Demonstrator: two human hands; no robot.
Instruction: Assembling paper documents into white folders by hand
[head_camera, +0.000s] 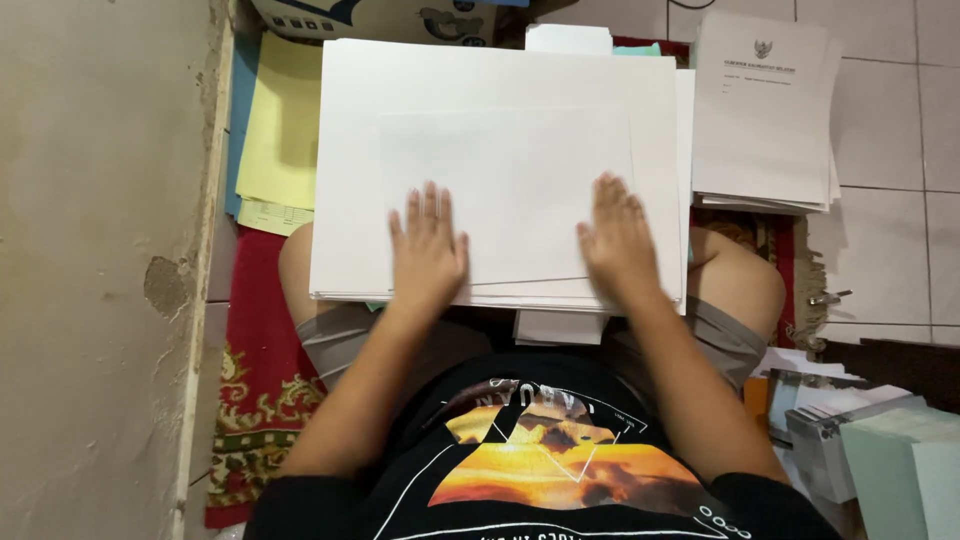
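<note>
A large stack of white paper (500, 90) rests across my lap. A smaller white sheet (510, 190) lies on top of it. My left hand (427, 250) presses flat on the lower left part of that sheet, fingers spread. Over on the lower right part, my right hand (617, 240) lies flat in the same way. Neither hand grips anything. A few sheet edges stick out below the stack near my right wrist.
A second pile of printed white papers (765, 110) sits on the tiled floor (890, 130) at the right. Yellow sheets (280, 130) lie at the left beside a rough wall (90, 250). A red patterned rug (260, 390) is under me. Pale green paper stacks (900, 460) stand at lower right.
</note>
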